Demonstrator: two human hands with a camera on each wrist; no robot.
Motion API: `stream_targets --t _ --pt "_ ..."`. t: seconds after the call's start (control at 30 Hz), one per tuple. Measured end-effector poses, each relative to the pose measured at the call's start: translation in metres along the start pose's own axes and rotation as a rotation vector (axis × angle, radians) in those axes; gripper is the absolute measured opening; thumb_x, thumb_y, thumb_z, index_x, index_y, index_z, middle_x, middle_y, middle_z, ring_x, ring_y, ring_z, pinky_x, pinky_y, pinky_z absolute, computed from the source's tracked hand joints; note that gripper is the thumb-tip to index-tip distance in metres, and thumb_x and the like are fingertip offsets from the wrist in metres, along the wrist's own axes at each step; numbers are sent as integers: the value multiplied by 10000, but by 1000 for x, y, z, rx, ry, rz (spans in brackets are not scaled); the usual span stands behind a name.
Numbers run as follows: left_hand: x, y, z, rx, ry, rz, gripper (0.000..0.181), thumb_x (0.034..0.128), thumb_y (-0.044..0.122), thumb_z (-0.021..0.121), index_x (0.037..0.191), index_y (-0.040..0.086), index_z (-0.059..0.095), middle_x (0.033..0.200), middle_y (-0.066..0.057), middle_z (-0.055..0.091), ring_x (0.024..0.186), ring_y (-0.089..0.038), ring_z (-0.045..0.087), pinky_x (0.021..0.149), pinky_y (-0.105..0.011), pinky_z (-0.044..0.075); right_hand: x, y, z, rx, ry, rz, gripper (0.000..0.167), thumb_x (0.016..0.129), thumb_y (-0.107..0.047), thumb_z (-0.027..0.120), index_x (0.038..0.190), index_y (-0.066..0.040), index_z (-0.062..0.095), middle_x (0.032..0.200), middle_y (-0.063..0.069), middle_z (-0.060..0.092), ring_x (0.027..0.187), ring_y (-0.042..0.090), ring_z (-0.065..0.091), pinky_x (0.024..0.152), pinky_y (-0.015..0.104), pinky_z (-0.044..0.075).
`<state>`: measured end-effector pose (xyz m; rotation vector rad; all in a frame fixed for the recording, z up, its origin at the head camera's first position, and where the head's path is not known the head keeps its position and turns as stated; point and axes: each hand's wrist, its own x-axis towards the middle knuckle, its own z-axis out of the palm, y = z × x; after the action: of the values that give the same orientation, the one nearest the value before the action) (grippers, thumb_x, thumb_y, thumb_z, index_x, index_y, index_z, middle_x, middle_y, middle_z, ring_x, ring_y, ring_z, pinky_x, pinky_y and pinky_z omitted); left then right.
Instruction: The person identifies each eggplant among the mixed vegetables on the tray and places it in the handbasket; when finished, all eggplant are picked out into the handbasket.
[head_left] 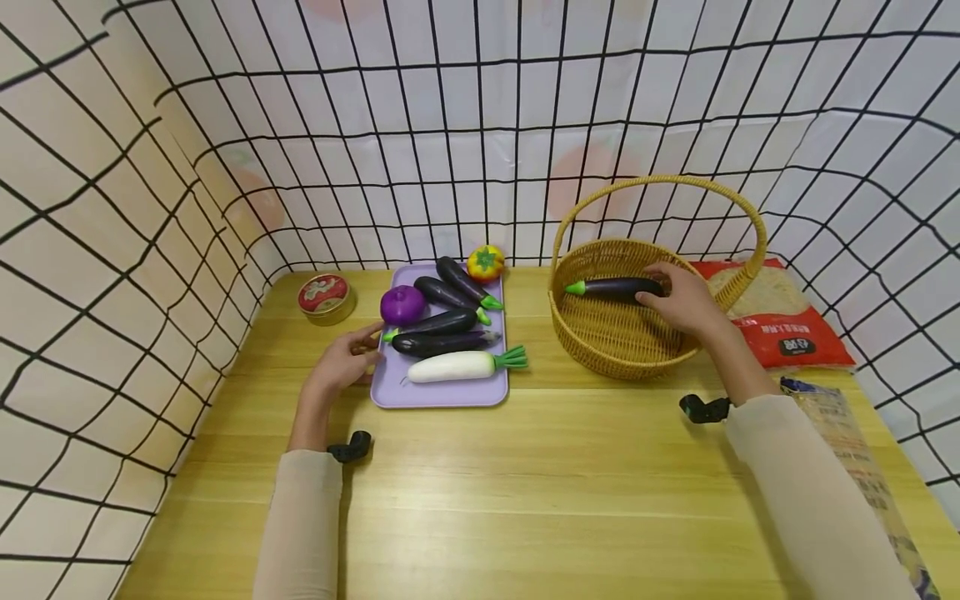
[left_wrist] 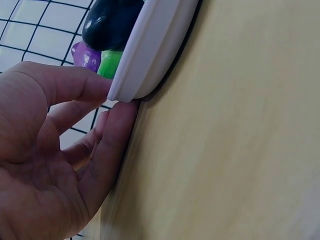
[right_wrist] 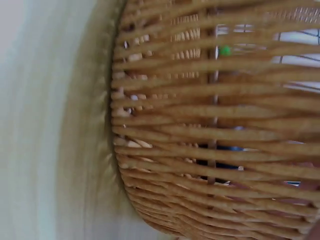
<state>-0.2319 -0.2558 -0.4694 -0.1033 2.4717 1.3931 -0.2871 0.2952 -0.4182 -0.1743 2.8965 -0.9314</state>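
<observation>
My right hand (head_left: 684, 302) reaches into the wicker basket (head_left: 600, 354) and grips an eggplant (head_left: 615, 287) by its dark end, its green tip pointing left. In the right wrist view the basket's woven side (right_wrist: 250, 110) hides most of that hand. On the left, my left hand (head_left: 342, 360) is at the left edge of a lilac tray (head_left: 435, 396). The left wrist view shows its thumb and finger pinching the tray's rim (left_wrist: 145, 65). Several eggplants (head_left: 446, 342), a purple onion (head_left: 402, 305) and a white radish (head_left: 452, 367) lie on the tray.
A red and yellow pumpkin-like vegetable (head_left: 485, 262) sits at the tray's back right corner. A round red and gold tin (head_left: 326, 298) stands at the back left. Right of the basket lie a red package (head_left: 795, 333) and a clear printed packet (head_left: 855, 450). Black wire mesh (head_left: 480, 142) surrounds the table.
</observation>
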Motion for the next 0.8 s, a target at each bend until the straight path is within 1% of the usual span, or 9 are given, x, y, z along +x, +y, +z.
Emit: stream_targets --t 0.17,0.33,0.37,0.43,0.5,0.53,0.63,0.7,0.8 --pt "-1 1 1 8 6 5 631 1020 142 598 1605 256 388 1450 -211 482 1156 -314 526 825 -332 635 -18 -10 3 45 31 -19 619 1025 -386 625 1509 -45 445 1483 286 487 1343 473 478 1071 668 429" --pt "-1 2 2 14 18 2 627 1021 143 606 1602 249 395 1436 -202 493 1125 -298 524 813 -328 633 -34 -24 8 131 79 -58 584 1017 -423 629 1463 -65 511 1457 218 543 1303 418 550 1026 590 504" --pt "-1 2 2 13 23 5 626 1019 139 608 1600 240 399 1430 -203 498 1121 -297 530 808 -326 632 -36 -27 10 155 86 -63 571 1015 -422 631 1454 -72 523 1444 206 558 1286 400 567 1006 552 523" --pt "-1 3 3 25 34 21 624 1010 125 611 1594 216 412 1416 -208 514 1113 -302 547 799 -327 629 -41 -33 12 197 94 -75 550 1015 -423 631 1439 -83 543 1420 184 583 1252 362 594 959 417 550" --pt "-2 6 5 72 58 43 622 993 120 622 1582 188 434 1398 -211 540 1108 -306 568 796 -318 617 -46 -40 15 239 94 -85 518 1020 -414 627 1426 -100 557 1401 166 598 1226 318 607 908 256 533" --pt "-1 7 6 93 73 47 621 983 119 630 1574 186 450 1389 -205 554 1104 -307 578 790 -312 609 -48 -43 17 255 96 -99 502 1022 -405 626 1418 -102 566 1386 164 609 1212 305 612 883 198 514" --pt "-1 8 7 158 110 56 628 953 127 652 1555 186 482 1367 -190 587 1064 -306 605 751 -281 584 -54 -55 25 309 95 -143 453 1025 -377 631 1395 -118 590 1354 144 628 1190 263 610 844 96 480" --pt "0 7 7 161 121 52 629 944 130 659 1548 197 494 1358 -183 593 1043 -298 609 733 -269 578 -55 -64 33 328 96 -167 424 1023 -366 640 1376 -132 611 1334 134 644 1181 246 620 883 136 510" --pt "0 4 6 132 116 49 629 946 122 658 1548 203 494 1368 -186 582 1022 -302 625 718 -280 600 -56 -79 48 358 81 -205 413 1021 -350 648 1367 -126 618 1338 125 648 1206 252 620 987 293 548"
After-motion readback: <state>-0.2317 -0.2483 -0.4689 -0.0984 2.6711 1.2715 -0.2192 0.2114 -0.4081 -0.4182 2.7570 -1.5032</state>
